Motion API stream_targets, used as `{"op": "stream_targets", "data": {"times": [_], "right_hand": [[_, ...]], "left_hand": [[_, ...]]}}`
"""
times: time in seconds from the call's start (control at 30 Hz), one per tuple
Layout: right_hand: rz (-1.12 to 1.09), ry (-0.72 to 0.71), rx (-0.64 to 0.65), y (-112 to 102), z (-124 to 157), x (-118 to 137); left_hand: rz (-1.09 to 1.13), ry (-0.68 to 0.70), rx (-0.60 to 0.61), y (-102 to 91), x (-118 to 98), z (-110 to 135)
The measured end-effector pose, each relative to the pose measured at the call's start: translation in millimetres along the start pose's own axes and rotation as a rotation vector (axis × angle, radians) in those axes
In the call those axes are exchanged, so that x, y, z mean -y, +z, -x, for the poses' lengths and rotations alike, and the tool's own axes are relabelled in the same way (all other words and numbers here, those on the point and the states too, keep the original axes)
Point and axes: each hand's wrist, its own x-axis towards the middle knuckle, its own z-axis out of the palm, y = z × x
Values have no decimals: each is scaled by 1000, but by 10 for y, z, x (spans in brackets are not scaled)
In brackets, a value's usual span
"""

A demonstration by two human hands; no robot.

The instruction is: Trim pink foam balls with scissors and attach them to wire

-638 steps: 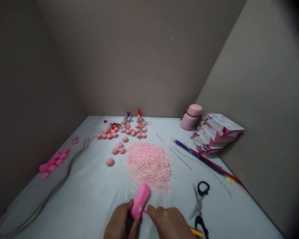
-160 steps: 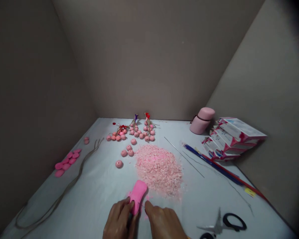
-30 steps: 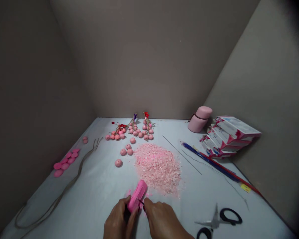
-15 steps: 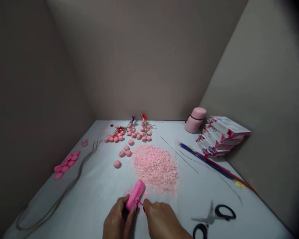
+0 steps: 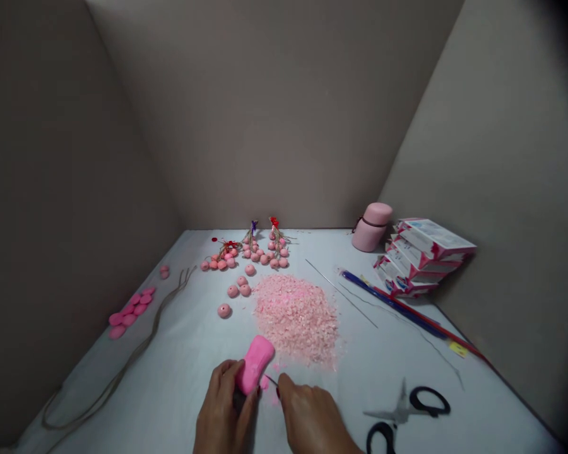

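A bright pink bar of soap [image 5: 257, 360] with a rounded outline lies tilted in my left hand [image 5: 221, 407], the fingers closed around its near end. My right hand [image 5: 315, 416] is closed around a thin-bladed knife [image 5: 271, 381], most of which is hidden in the fist. Its tip points at the soap's right side, close to a pink shaving [image 5: 264, 383]. Just beyond the soap spreads a heap of pale pink shavings [image 5: 298, 318]. Drilled pink balls [image 5: 224, 310] lie to the left of the heap.
Black-handled scissors [image 5: 400, 411] lie open at the right front. Twine [image 5: 146, 340] and pink discs [image 5: 129, 319] are on the left. Tied ball bunches [image 5: 274, 252], a pink flask [image 5: 372, 227] and stacked boxes [image 5: 423, 255] stand behind. Blue and red stems [image 5: 397, 307] and a metal rod [image 5: 341, 293] lie right.
My left hand has turned the soap so that a smoother face shows. The knife tip has come off the soap and sits slightly to its right.
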Motion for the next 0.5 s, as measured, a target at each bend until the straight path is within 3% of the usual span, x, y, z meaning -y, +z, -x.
{"op": "stream_targets", "data": {"times": [0.2,0.5], "right_hand": [[4,-45,-23,-28,-74,17],[-18,-90,12,-45,-181,56]], "left_hand": [[33,-3,99,-6,27,22],[-53,45,102,17,74,54]]}}
